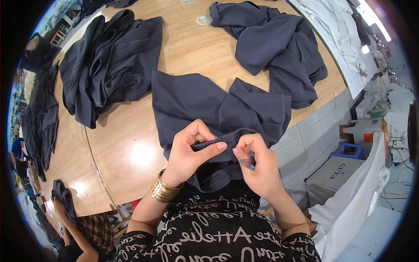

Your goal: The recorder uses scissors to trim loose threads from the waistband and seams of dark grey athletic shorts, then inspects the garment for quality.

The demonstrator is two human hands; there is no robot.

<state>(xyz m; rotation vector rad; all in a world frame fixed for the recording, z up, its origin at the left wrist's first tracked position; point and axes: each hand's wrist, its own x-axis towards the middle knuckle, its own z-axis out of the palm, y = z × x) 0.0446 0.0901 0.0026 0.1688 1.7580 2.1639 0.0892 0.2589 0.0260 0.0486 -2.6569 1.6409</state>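
A pair of dark navy shorts [187, 98] lies at the table's near edge, its legs spread away from me. The gathered elastic waistband [216, 174] hangs over the edge toward my body. My left hand [192, 150] is closed on the waistband, thumb on top, with a gold bangle stack [166, 187] at the wrist. Just right of it, my right hand [257, 163] is closed with thumb and forefinger at the waistband. A small blue thing [252, 167] shows between its fingers; the rest of it is hidden in the palm.
Dark garments are heaped at the table's [126, 144] far left [109, 65] and far right [283, 48]. At lower left, another person's hand [59, 207] holds dark cloth. A grey box [331, 179] and draped white cloth [349, 209] stand on the right.
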